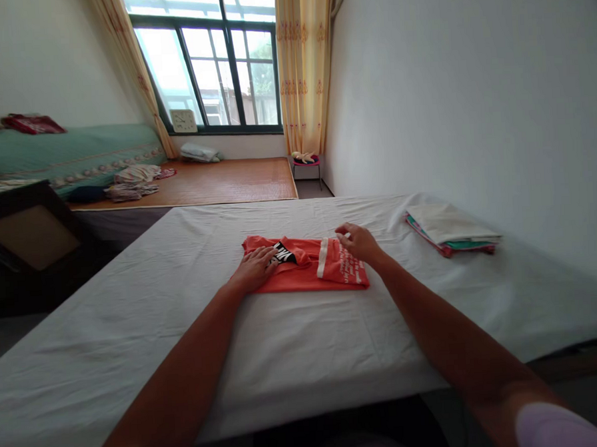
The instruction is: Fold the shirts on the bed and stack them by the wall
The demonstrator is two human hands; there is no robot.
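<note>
An orange-red shirt with white lettering and a black-and-white print lies partly folded on the white sheet of the bed. My left hand rests flat on the shirt's left part, fingers stretched toward the black print. My right hand hovers at the shirt's upper right corner, fingers curled in a loose pinch right by the cloth edge; whether it grips the cloth is unclear.
A stack of folded clothes, cream on top with green and pink below, lies on the bed at the right near the wall. Beyond the bed are a wooden platform with clothes, a green-covered bed, a small stool and a window.
</note>
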